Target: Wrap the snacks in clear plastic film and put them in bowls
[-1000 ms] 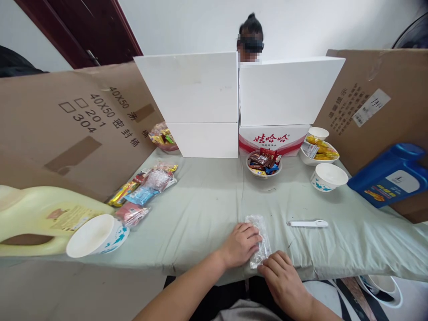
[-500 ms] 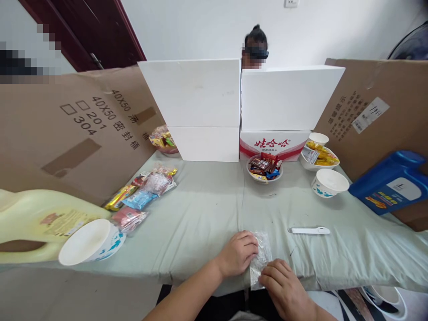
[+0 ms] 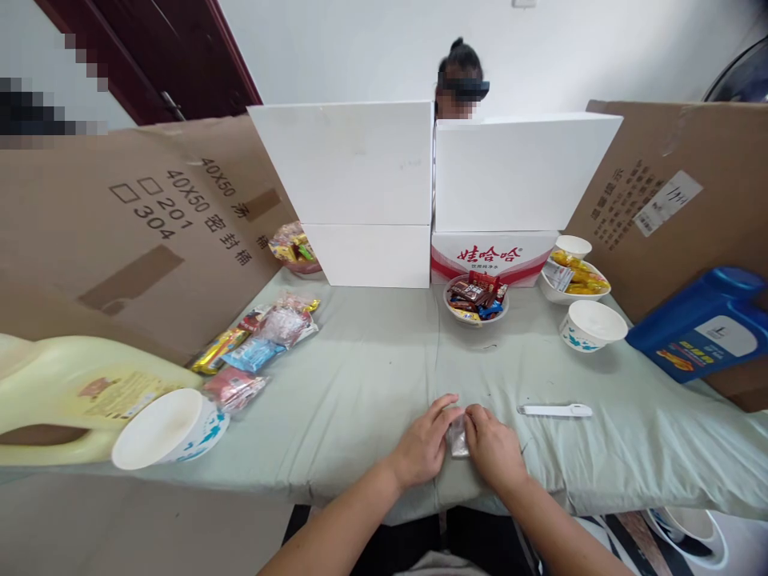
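A clear, crinkled plastic packet lies near the front edge of the cloth-covered table, folded into a small piece. My left hand grips its left side, with the index finger stretched a little beyond it. On the other side, my right hand is closed with curled fingers on the packet's upper right part. The fingers hide much of the packet, and I cannot make out whether anything is inside. A white utility knife rests on the cloth to the right of my right hand.
Wrapped snacks and a tilted paper bowl lie left, beside a pale yellow jug. A candy bowl stands before white boxes. Right are a paper bowl and blue bottle. A person sits behind.
The packet has gone from a long flat strip to a short folded piece. My right hand has moved forward, level with my left, and the two hands are closer together.
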The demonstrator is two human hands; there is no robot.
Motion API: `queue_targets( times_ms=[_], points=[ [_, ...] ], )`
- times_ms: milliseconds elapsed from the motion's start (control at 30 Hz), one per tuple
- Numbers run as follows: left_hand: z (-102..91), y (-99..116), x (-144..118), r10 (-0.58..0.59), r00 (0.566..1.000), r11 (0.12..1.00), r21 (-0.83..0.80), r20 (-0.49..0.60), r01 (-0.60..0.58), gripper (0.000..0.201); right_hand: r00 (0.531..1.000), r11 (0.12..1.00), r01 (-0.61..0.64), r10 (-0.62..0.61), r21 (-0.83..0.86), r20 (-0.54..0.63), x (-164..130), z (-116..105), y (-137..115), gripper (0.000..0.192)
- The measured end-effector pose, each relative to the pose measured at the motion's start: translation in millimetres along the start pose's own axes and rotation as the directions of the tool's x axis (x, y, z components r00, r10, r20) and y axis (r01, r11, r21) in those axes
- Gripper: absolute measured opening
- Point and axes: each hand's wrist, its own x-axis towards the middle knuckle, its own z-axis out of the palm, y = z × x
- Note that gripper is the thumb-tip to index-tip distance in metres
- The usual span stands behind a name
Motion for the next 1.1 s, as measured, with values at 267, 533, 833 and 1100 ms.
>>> queue_targets(
  times_ms=[267, 533, 833, 1100],
  points=[
    [1.8, 7.7, 1.0, -0.030, 1.000, 0.999, 0.042, 0.007, 0.030, 0.033, 0.999, 0.996, -0.027, 0.031, -0.080, 0.043, 4.1, -2.6, -8.0, 0.020],
    [8.5, 6.1, 0.0, 0.002, 1.000, 0.995, 0.099, -0.027, 0.001, 0.022, 0.999, 0.994, -0.023, 0.026, -0.104, 0.024, 10.0, -7.0, -0.1, 0.019],
    [6.0, 10.6, 2.2, -0.028, 0.998, 0.968, 0.246, -0.064, 0.042, 0.029, 1.000, 0.988, -0.010, 0.011, -0.157, 0.007, 11.8, 0.8, -3.5, 0.023],
    [4.3, 15.3, 5.3, -0.086, 0.985, 0.949, 0.290, -0.151, 0.127, 0.018, 0.983, 0.979, -0.033, -0.005, -0.201, -0.183, 20.1, -8.7, 19.6, 0.018]
  ],
)
